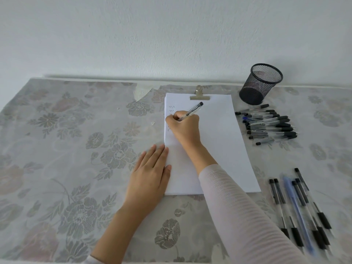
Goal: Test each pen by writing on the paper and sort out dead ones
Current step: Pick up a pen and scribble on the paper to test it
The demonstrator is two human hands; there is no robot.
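Clear pen [190, 112] pinched in right hand [185, 126] grip | left hand [150, 174] flat on paper [219, 149]

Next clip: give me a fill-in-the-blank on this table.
The right hand grips a clear plastic pen with a ____ end.
The left hand lies ____ on the left edge of the white paper sheet.
The black mesh cup holds ____ pens.
In the near row of pens, one barrel is ____.
Missing: black; flat; no; blue.
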